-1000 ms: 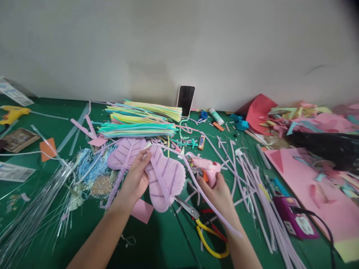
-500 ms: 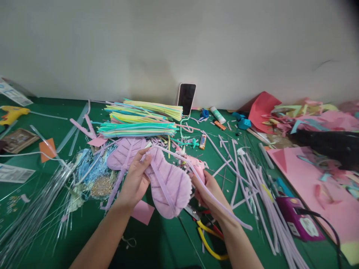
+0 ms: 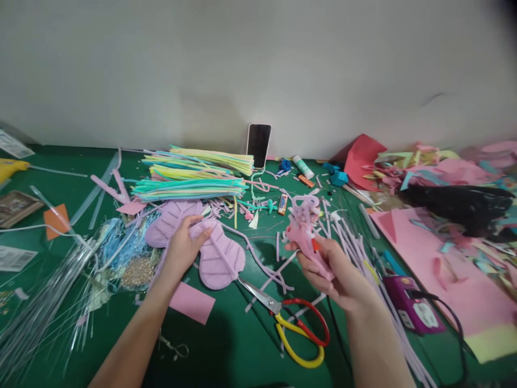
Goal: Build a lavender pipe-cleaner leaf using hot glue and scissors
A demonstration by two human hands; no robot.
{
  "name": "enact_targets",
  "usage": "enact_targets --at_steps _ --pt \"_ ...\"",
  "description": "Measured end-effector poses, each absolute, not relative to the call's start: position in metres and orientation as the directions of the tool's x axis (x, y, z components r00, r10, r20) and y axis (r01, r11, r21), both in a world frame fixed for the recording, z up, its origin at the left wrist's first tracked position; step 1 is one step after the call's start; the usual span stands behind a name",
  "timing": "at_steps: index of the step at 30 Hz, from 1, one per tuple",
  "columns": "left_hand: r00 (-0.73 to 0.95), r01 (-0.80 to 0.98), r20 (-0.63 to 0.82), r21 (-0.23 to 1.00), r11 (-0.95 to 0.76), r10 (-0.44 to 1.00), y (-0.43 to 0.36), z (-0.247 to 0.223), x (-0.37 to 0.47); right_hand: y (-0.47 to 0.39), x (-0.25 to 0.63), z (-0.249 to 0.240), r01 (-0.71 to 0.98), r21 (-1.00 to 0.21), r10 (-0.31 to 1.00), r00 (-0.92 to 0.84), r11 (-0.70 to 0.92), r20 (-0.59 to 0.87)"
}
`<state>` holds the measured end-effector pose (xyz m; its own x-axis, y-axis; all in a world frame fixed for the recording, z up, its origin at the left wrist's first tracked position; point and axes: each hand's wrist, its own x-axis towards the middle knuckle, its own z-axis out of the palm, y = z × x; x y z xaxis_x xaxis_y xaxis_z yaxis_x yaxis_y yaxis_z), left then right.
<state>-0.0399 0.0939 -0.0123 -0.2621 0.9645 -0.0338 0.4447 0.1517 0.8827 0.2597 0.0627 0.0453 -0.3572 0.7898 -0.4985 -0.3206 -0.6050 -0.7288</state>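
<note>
My left hand (image 3: 189, 240) pinches the top edge of a fuzzy purple wing-shaped piece (image 3: 220, 256) with ribbed lines. A loose purple pipe cleaner (image 3: 258, 258) trails from that piece to the right. Behind the wrist lies a second purple wing shape (image 3: 161, 229). My right hand (image 3: 323, 264) is wrapped round a pink glue gun (image 3: 305, 237), raised over the table with its front pointing left. Scissors (image 3: 274, 307) with red and yellow handles lie open below the hands, their tips close to the held piece.
Pipe cleaner bundles (image 3: 194, 175) lie behind the hands, with a phone (image 3: 258, 144) against the wall. Purple stems (image 3: 357, 245), a purple box (image 3: 416, 307) and pink paper (image 3: 456, 280) are on the right. Clear sticks (image 3: 52, 302) and blue tinsel (image 3: 117, 242) lie left.
My right hand has let go of the purple piece and lifted the pink glue gun. The purple piece has been lowered toward the table, and the scissors are now uncovered.
</note>
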Motion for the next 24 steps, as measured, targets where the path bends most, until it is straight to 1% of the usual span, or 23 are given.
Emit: enact_targets --at_steps 2,3,4,5,6,7,8,9,11,12,16,24 --pt "-0.246 0.685 0.071 0.718 0.122 0.967 0.091 -0.002 -0.040 0.059 0.257 0.045 -0.365 -0.684 0.765 -0.436 -0.631 -0.474" --pt "-0.224 0.757 0.140 0.648 0.082 0.964 0.088 0.007 -0.039 0.057 0.256 0.044 -0.383 -0.662 0.754 -0.465 -0.644 -0.464" --pt "-0.200 0.809 0.240 0.588 0.021 0.950 0.086 0.017 -0.037 0.055 0.255 0.043 -0.396 -0.639 0.740 -0.494 -0.659 -0.457" --pt "-0.191 0.831 0.332 0.556 -0.028 0.924 0.084 0.029 -0.033 0.053 0.254 0.042 -0.403 -0.616 0.723 -0.521 -0.676 -0.453" --pt "-0.165 0.817 0.373 0.570 -0.085 0.913 0.082 0.040 -0.028 0.051 0.252 0.040 -0.404 -0.596 0.706 -0.545 -0.694 -0.453" --pt "-0.125 0.765 0.379 0.626 -0.154 0.917 0.082 0.052 -0.021 0.049 0.251 0.039 -0.398 -0.578 0.687 -0.566 -0.712 -0.456" --pt "-0.076 0.673 0.345 0.710 -0.207 0.936 0.082 0.062 -0.013 0.048 0.249 0.038 -0.390 -0.567 0.671 -0.582 -0.726 -0.459" --pt "0.001 0.558 0.279 0.796 -0.232 0.960 0.083 0.070 -0.005 0.046 0.247 0.037 -0.380 -0.561 0.660 -0.592 -0.735 -0.463" --pt "0.158 0.339 0.141 0.922 -0.187 0.977 0.087 0.080 0.013 0.043 0.243 0.035 -0.368 -0.557 0.646 -0.608 -0.745 -0.462" --pt "0.200 0.277 0.093 0.950 -0.148 0.975 0.090 0.082 0.021 0.042 0.242 0.034 -0.367 -0.554 0.641 -0.616 -0.747 -0.457" --pt "0.259 0.199 0.027 0.977 -0.080 0.965 0.099 0.077 0.044 0.040 0.238 0.032 -0.385 -0.530 0.633 -0.638 -0.756 -0.439" --pt "0.266 0.082 0.041 0.994 -0.065 0.963 0.097 0.070 0.058 0.040 0.237 0.030 -0.373 -0.532 0.632 -0.615 -0.760 -0.471"
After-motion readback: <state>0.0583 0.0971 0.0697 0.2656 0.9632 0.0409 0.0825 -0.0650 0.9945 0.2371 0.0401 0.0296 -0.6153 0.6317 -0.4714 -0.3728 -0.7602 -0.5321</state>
